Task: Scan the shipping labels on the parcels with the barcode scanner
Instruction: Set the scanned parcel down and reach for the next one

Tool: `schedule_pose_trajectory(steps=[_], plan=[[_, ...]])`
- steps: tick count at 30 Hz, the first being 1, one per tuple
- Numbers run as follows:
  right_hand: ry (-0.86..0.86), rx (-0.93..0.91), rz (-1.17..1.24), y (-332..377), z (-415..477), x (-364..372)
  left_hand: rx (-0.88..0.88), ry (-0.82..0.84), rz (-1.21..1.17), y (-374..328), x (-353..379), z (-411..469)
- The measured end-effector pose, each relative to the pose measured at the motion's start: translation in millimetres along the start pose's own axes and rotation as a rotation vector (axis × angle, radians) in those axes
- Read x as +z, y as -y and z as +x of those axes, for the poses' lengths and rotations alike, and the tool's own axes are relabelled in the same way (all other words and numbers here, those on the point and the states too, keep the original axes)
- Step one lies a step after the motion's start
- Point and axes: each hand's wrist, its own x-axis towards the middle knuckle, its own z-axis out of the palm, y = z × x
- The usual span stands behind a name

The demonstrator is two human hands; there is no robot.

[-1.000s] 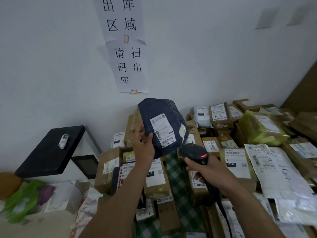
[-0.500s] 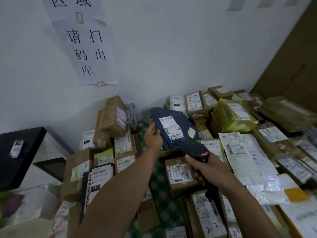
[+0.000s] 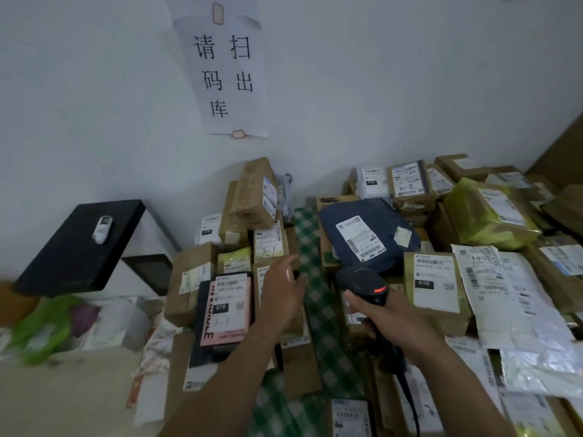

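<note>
A dark blue mailer bag with a white shipping label lies on the pile of parcels, right of centre. My right hand grips the black barcode scanner just below that bag, its cable running down toward me. My left hand hovers open with fingers spread over the left stack, beside a black and pink parcel marked 070 and a brown box marked 3-1. It holds nothing.
Brown boxes and bags with labels cover a green checked cloth. A yellow-green bag and white label sheets lie right. A black-topped stand with a small white device stands left. A paper sign hangs on the wall.
My left hand let go of the blue mailer bag, which now rests on the pile, and moved left and down to the left stack. The scanner stayed in my right hand.
</note>
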Motion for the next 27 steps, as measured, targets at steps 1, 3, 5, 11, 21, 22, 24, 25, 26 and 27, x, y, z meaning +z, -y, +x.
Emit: schedule_pose_trajectory(steps=[1,3,5,11,21,22,24,25,26,27], plan=[[0.020,0.011,0.012,-2.7,-0.3,6.0,-0.029,-0.025,0.022,10.5,-7.8,-10.5],[0.053,0.014,0.020,-6.4,-1.2,17.7,-0.094,-0.063,0.096,23.3,-21.1,-30.3],[0.077,0.010,0.007,-11.4,-1.1,28.1,-0.130,-0.027,0.204,31.8,-25.6,-44.9],[0.102,0.008,-0.017,-20.3,-6.1,43.7,-0.067,0.057,0.359,38.0,-11.7,-53.6],[0.035,0.043,0.091,-40.1,22.6,68.9,-0.208,-0.005,0.071,49.3,0.2,-66.6],[0.040,0.049,0.103,-41.5,27.1,74.0,-0.236,0.005,0.018,52.6,3.0,-68.1],[0.054,0.056,0.101,-41.9,31.4,82.0,-0.312,0.005,-0.113,60.9,8.7,-69.5],[0.065,0.057,0.097,-44.1,33.5,83.5,-0.337,-0.004,-0.178,71.0,14.0,-67.4],[0.065,0.053,0.091,-45.5,34.7,85.0,-0.337,-0.002,-0.231,82.4,19.5,-64.3],[0.055,0.058,0.082,-45.7,33.9,85.1,-0.321,0.006,-0.273,91.7,23.7,-60.7]])
